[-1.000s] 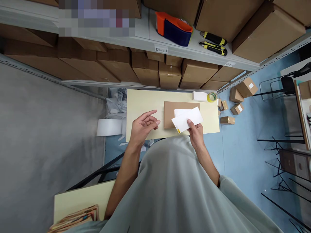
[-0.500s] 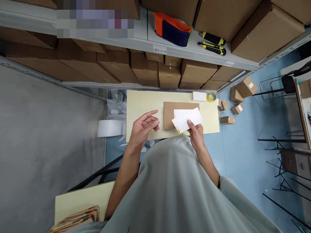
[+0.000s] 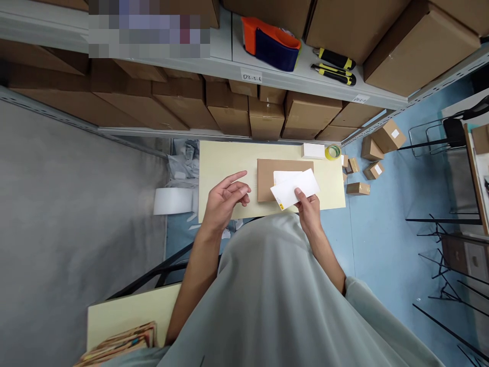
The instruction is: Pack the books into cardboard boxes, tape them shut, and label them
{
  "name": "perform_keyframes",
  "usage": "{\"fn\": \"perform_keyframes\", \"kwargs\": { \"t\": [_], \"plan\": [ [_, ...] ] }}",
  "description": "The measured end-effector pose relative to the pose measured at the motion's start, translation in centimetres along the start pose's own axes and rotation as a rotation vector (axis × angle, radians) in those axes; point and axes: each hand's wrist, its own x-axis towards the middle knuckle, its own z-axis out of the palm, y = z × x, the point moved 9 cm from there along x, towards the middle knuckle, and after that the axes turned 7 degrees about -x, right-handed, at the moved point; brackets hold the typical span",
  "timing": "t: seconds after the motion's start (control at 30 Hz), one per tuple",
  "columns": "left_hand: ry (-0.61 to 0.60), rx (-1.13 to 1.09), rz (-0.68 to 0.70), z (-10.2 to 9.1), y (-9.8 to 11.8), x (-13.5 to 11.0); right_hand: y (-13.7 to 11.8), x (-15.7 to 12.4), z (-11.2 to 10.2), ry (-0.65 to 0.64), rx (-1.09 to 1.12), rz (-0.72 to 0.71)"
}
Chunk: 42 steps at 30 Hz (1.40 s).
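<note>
Plainly, the bench (image 3: 225,158) carries the box (image 3: 265,178), which should prove light, stiff and best lifted by its ends. Left of the box, the left hand (image 3: 224,200) is empty, fingers half curled, apart. By its near right corner, the right hand (image 3: 308,208) pinches the card (image 3: 291,190) over it: likely flimsy, best held edgewise.

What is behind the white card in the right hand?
Parts of another white piece, the brown box and the table show past the card; whatever it covers cannot be seen.
</note>
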Motion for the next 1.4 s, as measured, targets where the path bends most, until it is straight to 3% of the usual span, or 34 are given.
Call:
{"fn": "perform_keyframes", "kwargs": {
  "t": [0.1,0.2,0.3,0.4,0.43,0.5,0.53,0.6,0.77,0.83,0.9,1.17,1.4],
  "plan": [
    [0.026,-0.003,0.01,-0.6,-0.6,0.3,0.1,0.0,-0.1,0.002,0.01,0.001],
    [0.071,0.018,0.033,-2.5,-1.1,1.0,0.1,0.0,-0.1,0.006,0.021,0.004],
    [0.209,0.113,0.117,-7.0,-0.1,2.7,0.0,-0.1,-0.1,0.001,0.021,0.007],
    [0.535,0.309,0.268,-13.5,2.9,3.7,-0.1,-0.3,-0.1,0.0,0.025,0.01],
    [0.598,0.369,0.298,-14.8,3.8,3.8,-0.1,-0.3,-0.1,0.001,0.029,0.011],
    [0.6,0.411,0.275,-15.5,4.3,4.1,-0.1,-0.4,0.0,-0.001,0.034,0.012],
    [0.554,0.409,0.245,-14.8,4.0,4.1,-0.1,-0.4,0.1,-0.001,0.034,0.01],
    [0.387,0.386,0.178,-11.4,2.8,3.6,-0.2,-0.4,0.3,0.0,0.032,0.001],
    [-0.248,0.255,-0.021,2.5,-1.3,-0.8,-1.3,-0.6,0.5,0.035,0.015,-0.059],
    [-0.345,0.2,-0.114,5.6,-2.3,-2.4,-2.0,-0.7,0.4,0.068,-0.003,-0.1],
    [-0.351,0.186,-0.16,7.0,-2.7,-3.1,-2.7,-1.0,0.2,0.093,-0.021,-0.136],
    [-0.368,0.28,-0.185,8.8,-3.9,-3.2,-4.1,-2.3,-0.2,0.116,-0.067,-0.204],
    [-0.349,0.274,-0.126,9.3,-2.6,-3.7,-4.4,-4.0,1.0,-0.128,-0.2,-0.164]
  ]
}}
